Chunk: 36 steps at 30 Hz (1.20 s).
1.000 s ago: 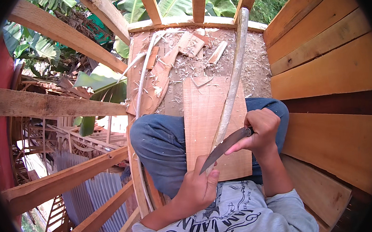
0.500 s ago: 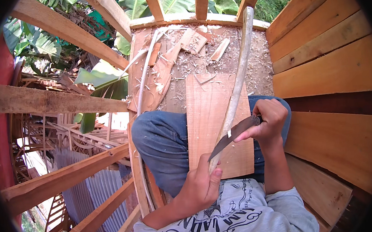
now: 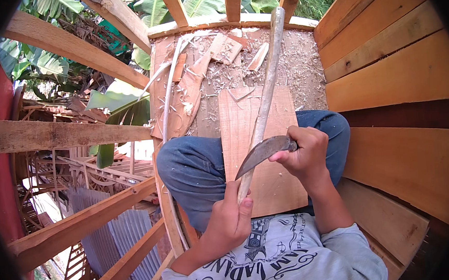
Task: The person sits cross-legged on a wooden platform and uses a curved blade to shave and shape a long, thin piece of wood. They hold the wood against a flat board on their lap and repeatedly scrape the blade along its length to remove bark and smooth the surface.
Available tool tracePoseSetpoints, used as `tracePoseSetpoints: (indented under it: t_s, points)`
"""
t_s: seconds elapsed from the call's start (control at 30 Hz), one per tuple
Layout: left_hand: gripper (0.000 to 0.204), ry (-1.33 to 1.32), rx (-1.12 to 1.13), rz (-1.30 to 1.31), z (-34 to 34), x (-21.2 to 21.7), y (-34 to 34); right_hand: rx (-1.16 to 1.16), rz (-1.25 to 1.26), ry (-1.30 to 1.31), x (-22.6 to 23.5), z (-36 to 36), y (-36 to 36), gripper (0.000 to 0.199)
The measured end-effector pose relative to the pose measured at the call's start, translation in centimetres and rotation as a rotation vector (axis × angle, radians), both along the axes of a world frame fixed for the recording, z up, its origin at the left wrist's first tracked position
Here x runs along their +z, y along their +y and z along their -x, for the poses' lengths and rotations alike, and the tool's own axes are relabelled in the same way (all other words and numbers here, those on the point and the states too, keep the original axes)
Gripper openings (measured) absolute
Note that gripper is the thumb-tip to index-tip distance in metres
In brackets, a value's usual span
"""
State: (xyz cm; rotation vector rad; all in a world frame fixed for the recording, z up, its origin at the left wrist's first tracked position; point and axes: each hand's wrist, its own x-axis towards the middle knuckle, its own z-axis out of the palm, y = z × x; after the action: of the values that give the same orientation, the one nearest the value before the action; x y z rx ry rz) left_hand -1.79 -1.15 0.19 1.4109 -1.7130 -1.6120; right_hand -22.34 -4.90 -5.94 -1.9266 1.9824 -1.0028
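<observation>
A long, pale wooden stick (image 3: 266, 98) slants up and away from me, its far end near the front rail. My left hand (image 3: 230, 216) is closed round its near end. In my right hand (image 3: 308, 149) is a knife (image 3: 262, 154) with a broad, curved dark blade; the fingers wrap its handle, which is mostly hidden. The blade lies across the stick just above my left hand, its tip pointing down to the left. Beneath both, a flat wooden board (image 3: 285, 182) rests on my lap between my knees.
Wood shavings and offcuts (image 3: 194, 85) litter the plank floor ahead. A thin pale strip (image 3: 171, 86) runs along the left edge. Plank walls (image 3: 391, 73) stand close on the right, open wooden rails (image 3: 67, 131) on the left. Banana leaves (image 3: 194, 4) show beyond.
Both hands, with the stick and knife, have shifted slightly left. The blade has turned to show more of its broad side. The view has also moved a little.
</observation>
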Motion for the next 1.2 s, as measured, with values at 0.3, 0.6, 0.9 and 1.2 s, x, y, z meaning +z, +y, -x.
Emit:
tracePoseSetpoints:
  t_s: [0.3, 0.6, 0.9, 1.2]
  points:
    - [0.017, -0.001, -0.051, -0.095, 0.2, -1.1, 2.0, -0.393, 0.013, 0.043, -3.2, 5.2, -4.1, 0.080]
    - [0.021, -0.054, 0.003, 0.016, -0.5, -2.9, 1.4, -0.200, -0.065, -0.123, -0.5, 4.4, 0.4, 0.067]
    - [0.025, -0.036, -0.107, 0.181, 0.1, -2.3, 2.9, -0.271, 0.001, -0.306, 3.5, 7.5, -1.0, 0.065]
    - [0.025, -0.128, -0.146, 0.242, -1.6, -2.9, 1.4, -0.007, -0.036, -0.276, 2.1, 3.9, 1.4, 0.035]
